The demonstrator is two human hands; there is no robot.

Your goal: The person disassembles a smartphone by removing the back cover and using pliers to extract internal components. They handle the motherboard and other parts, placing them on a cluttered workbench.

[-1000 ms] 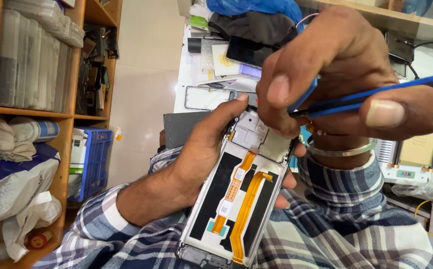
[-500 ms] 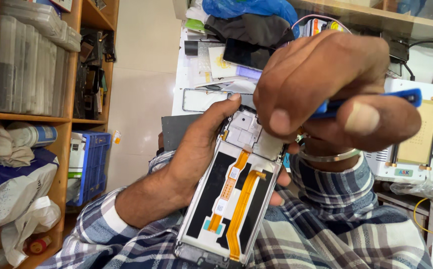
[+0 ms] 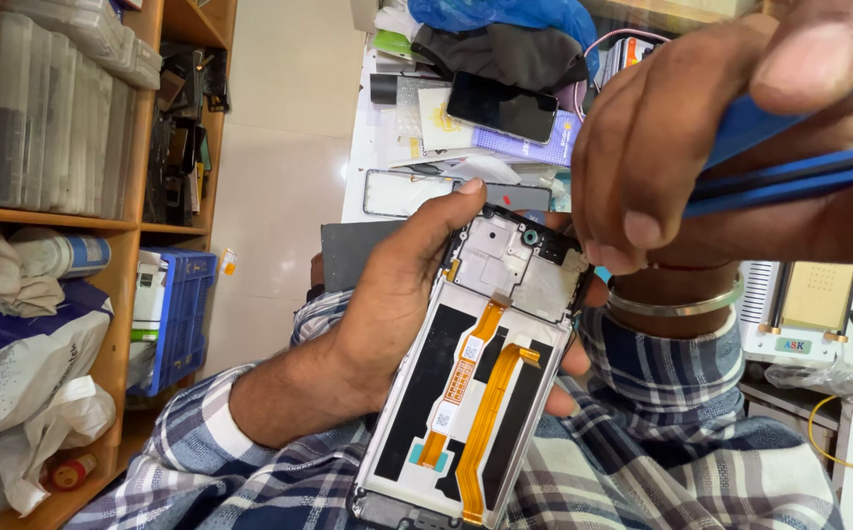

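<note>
Behind you sits a messy white table (image 3: 377, 147), and your left hand (image 3: 397, 294) wraps around an open phone (image 3: 475, 383) while your right hand (image 3: 681, 137) pinches blue tweezers (image 3: 789, 177).

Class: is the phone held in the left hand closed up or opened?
Opened. The phone in the left hand has no back cover: orange ribbon cables and metal frame show.

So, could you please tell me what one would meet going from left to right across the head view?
Wooden shelf with white bags → blue crate → left hand → opened phone with orange flex cables → right hand → blue tool → white machine.
</note>
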